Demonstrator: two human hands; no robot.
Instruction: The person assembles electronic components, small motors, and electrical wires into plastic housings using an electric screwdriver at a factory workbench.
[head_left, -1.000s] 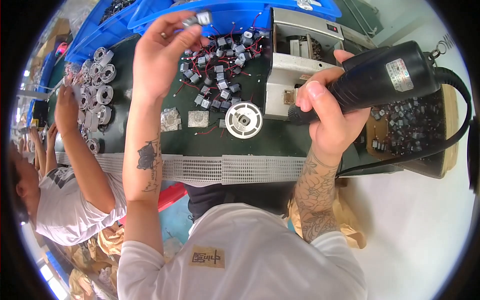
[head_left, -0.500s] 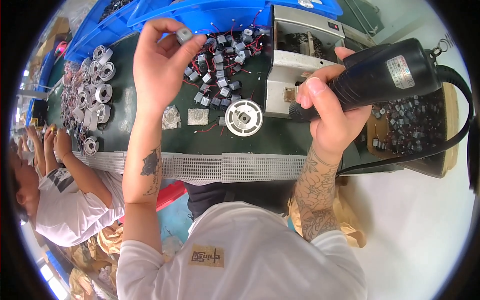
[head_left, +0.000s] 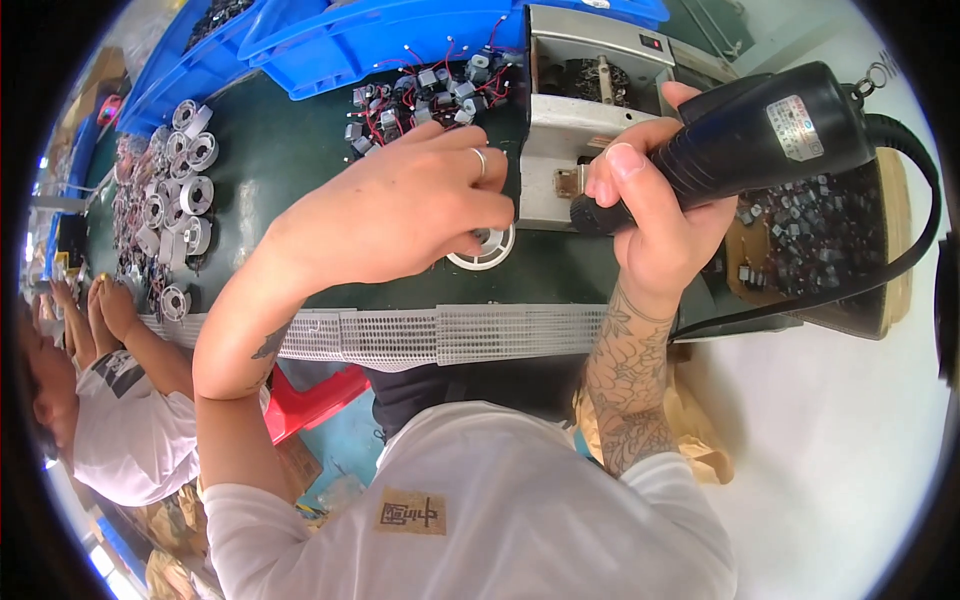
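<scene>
At far left we see white ring-shaped parts (head_left: 190,190) clustered on the dark green surface (head_left: 285,120), perhaps kept aside to leave working room. Our left hand (head_left: 395,215) reaches across, fingers bent downward over the white round part (head_left: 488,250), covering most of it; we cannot tell whether they hold anything. Beyond lie small grey motors (head_left: 465,90) with red wires, seemingly heaped there for easy reach. Next stands a metal machine (head_left: 550,130). Our right hand (head_left: 665,205) has its fingers closed around the black power tool (head_left: 765,135) near its nose, probably for steering, its body slanting up rightward.
</scene>
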